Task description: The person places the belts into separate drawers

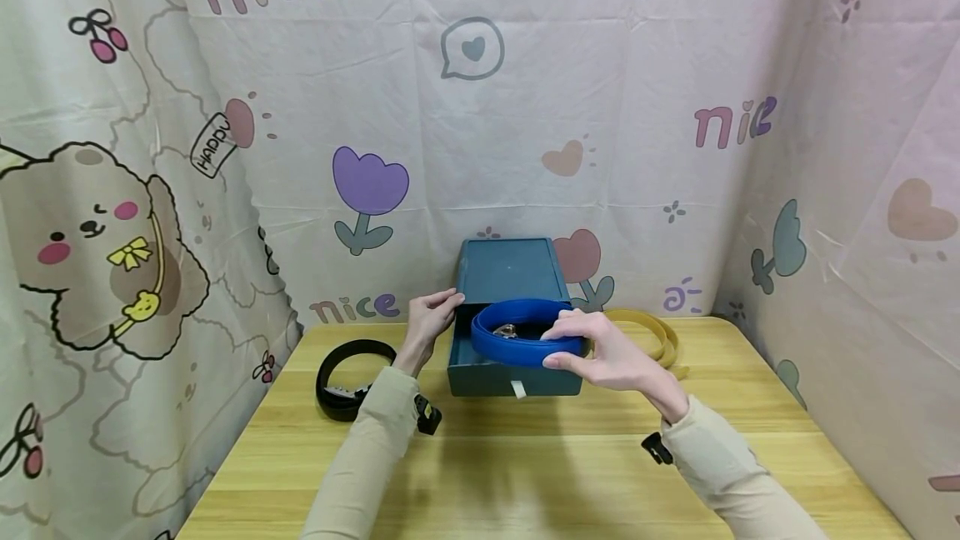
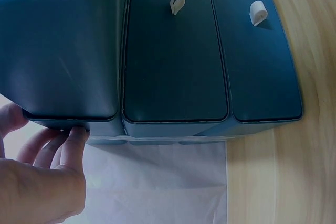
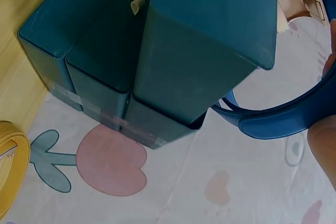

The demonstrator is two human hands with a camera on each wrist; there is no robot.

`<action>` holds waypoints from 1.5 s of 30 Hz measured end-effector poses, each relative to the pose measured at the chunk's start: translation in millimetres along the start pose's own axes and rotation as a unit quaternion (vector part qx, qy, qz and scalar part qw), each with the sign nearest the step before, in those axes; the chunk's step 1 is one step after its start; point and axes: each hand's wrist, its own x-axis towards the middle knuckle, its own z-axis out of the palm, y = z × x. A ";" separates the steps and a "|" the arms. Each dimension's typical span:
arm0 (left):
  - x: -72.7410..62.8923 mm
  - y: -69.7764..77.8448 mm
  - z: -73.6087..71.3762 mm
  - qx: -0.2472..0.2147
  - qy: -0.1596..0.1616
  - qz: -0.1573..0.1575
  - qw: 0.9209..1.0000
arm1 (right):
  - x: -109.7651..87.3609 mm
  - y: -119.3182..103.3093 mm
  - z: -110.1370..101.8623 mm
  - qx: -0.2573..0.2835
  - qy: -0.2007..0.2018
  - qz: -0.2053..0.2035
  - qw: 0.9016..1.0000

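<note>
A coiled blue belt point(image 1: 517, 350) with a gold-toned buckle is pinched in my right hand point(image 1: 600, 352), thumb in front and fingers inside the loop. It is tilted over the pulled-out top drawer point(image 1: 480, 379) of a dark teal drawer cabinet point(image 1: 513, 269). My left hand point(image 1: 431, 323) grips the cabinet's upper left edge; in the left wrist view its bent fingertips point(image 2: 79, 132) press the cabinet's side. The right wrist view shows the belt's buckle point(image 3: 310, 3) beside the drawer. The belt hides much of the drawer's inside.
A coiled black belt point(image 1: 337, 408) lies left of the cabinet on the wooden table point(image 1: 480, 482). A coiled yellow belt point(image 1: 660, 336) lies to the right. Two shut drawers with white pull tabs point(image 2: 258, 13) sit below the top one. A patterned cloth point(image 1: 480, 123) hangs close behind.
</note>
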 end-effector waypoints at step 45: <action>1.1 -0.8 1.1 -0.022 -0.014 0.003 1.000 | 12.9 40.9 16.0 0.070 -0.039 0.127 0.989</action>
